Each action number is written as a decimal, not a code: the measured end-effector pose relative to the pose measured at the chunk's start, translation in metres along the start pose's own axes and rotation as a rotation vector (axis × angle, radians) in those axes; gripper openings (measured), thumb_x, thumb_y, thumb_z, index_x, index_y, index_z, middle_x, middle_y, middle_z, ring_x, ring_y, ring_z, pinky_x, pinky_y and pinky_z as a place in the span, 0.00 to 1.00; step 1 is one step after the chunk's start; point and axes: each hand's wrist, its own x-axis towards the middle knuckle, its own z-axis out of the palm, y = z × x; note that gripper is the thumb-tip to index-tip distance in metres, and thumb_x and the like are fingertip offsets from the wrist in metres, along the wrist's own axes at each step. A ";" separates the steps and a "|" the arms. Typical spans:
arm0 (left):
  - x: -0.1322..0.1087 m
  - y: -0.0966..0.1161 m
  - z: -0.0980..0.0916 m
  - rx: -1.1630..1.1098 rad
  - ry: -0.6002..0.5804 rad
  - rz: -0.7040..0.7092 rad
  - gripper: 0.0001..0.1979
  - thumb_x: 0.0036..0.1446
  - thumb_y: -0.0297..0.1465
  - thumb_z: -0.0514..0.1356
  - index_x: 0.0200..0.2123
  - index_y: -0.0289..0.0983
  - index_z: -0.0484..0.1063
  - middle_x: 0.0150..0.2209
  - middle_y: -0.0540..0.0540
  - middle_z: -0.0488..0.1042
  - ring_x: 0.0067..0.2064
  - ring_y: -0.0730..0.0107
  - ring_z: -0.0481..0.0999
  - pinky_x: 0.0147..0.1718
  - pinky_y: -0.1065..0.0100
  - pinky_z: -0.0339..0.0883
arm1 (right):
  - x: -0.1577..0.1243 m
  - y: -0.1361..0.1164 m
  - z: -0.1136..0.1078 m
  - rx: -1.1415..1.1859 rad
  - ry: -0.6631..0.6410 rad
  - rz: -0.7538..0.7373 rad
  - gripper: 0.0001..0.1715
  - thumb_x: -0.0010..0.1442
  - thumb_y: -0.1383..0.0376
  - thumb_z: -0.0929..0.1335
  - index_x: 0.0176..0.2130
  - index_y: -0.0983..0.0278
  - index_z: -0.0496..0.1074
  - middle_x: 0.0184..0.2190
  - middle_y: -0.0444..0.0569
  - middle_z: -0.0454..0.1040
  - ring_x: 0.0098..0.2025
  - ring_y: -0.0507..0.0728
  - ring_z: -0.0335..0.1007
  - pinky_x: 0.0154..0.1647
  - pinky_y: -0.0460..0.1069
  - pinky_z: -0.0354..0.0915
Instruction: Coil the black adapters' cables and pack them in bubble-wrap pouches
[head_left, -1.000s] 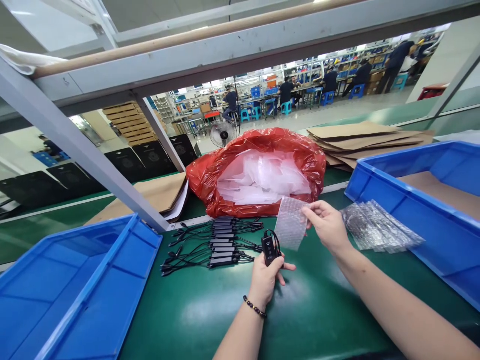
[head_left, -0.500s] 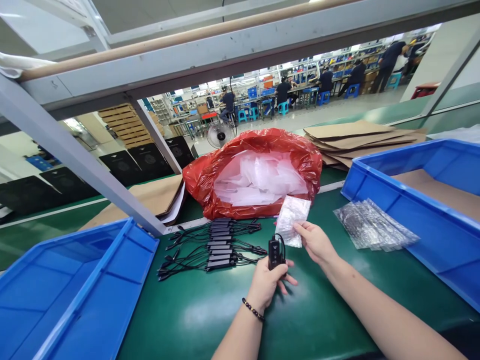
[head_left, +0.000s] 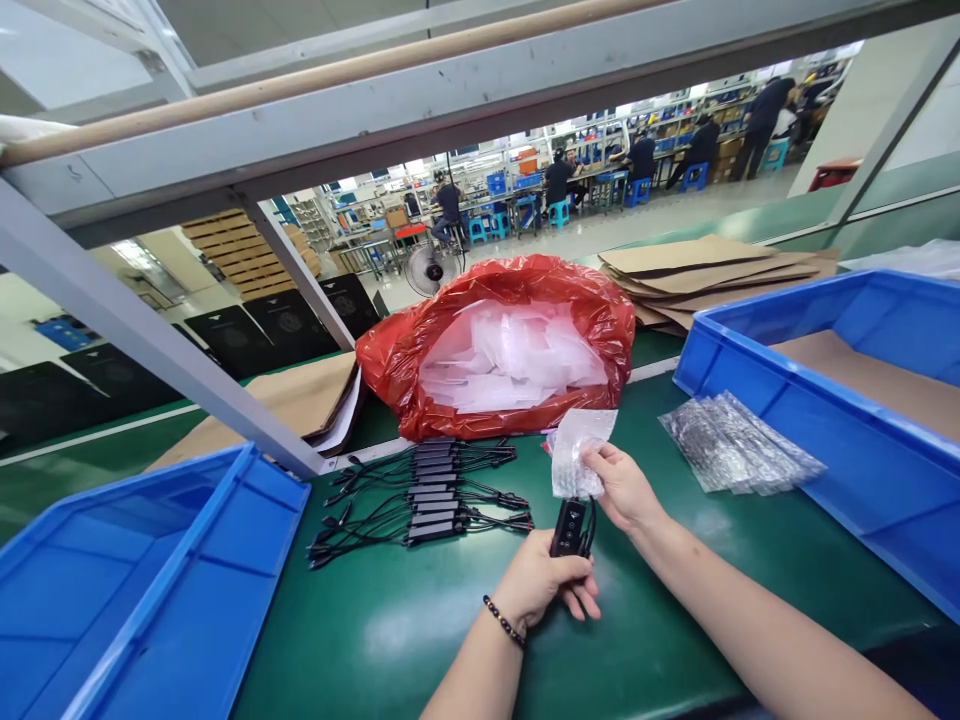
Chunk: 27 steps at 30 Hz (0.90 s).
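Note:
My left hand [head_left: 551, 580] grips a small black device [head_left: 570, 528] with round buttons and a folded black cable, held upright over the green table [head_left: 420, 650]. Just above it, my right hand [head_left: 619, 485] pinches a clear bubble-wrap bag [head_left: 579, 445] at its right side. The top of the device meets the bag's lower edge; whether it is inside, I cannot tell. Left of my hands lies a row of several black devices with cables [head_left: 435, 492]. More bubble-wrap bags [head_left: 739, 445] lie fanned out to the right.
A red plastic bag [head_left: 390, 365] full of white sheets stands at the back. Blue bins flank the table, one on the left [head_left: 259, 520] and one on the right [head_left: 795, 375]. Brown cardboard sheets [head_left: 690, 262] lie behind. People sit at distant benches.
My left hand has moved slightly right with the device. The bubble-wrap bag has come down over the device's top end, so the two are now closer together. The view has shifted slightly.

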 end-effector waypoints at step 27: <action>0.000 0.010 -0.006 -0.380 0.300 0.399 0.11 0.42 0.33 0.65 0.23 0.31 0.69 0.20 0.48 0.71 0.21 0.75 0.70 0.21 0.74 0.64 | -0.036 0.033 0.006 -0.998 -0.616 -0.584 0.48 0.46 0.65 0.72 0.61 0.61 0.49 0.51 0.56 0.64 0.52 0.61 0.62 0.52 0.57 0.60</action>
